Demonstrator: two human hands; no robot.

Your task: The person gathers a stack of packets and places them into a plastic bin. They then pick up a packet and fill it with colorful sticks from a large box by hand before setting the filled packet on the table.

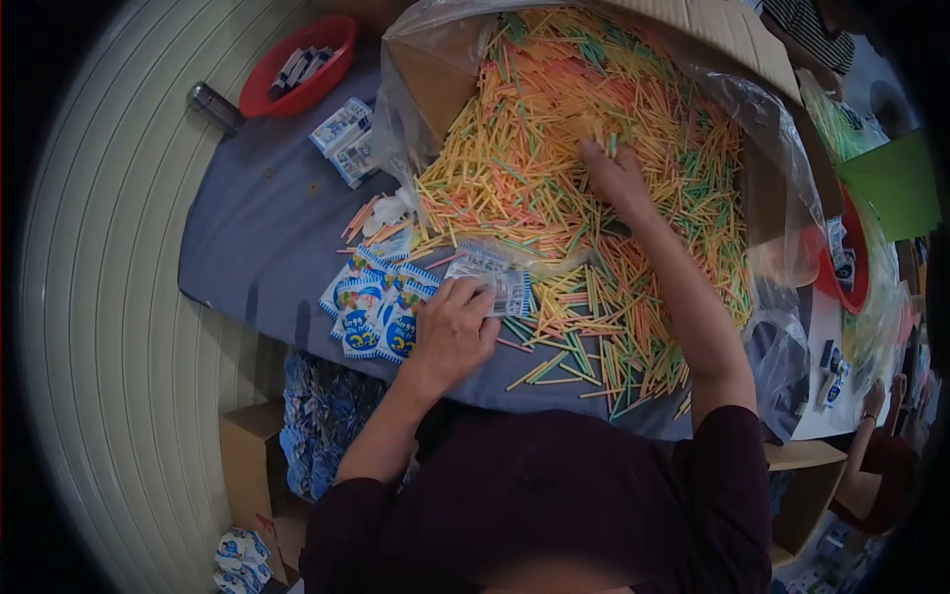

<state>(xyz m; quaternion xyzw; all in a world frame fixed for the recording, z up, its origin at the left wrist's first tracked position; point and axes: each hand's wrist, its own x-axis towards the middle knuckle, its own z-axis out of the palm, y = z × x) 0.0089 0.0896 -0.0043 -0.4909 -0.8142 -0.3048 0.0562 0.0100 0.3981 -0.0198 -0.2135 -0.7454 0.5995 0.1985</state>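
Observation:
My left hand (453,332) is closed at the near edge of the pile, its fingers on a small clear-and-white printed packet (511,292). Beside it lie several blue-and-white printed packets (364,307), partly overlapping. My right hand (616,176) reaches into a large heap of thin candy-coloured sticks (534,129) in yellow, pink, orange and green. Its fingers are closed around a few of these sticks, whose tips show at the fingertips. Part of the heap spills out onto the grey cloth near my left hand.
A cardboard box (435,84) lined with clear plastic holds the heap. A red bowl (336,71) with small packets stands at the back left, near a dark metal cylinder (214,107). More packets (346,139) lie on the grey cloth (247,218). Another person's arm (863,465) shows at right.

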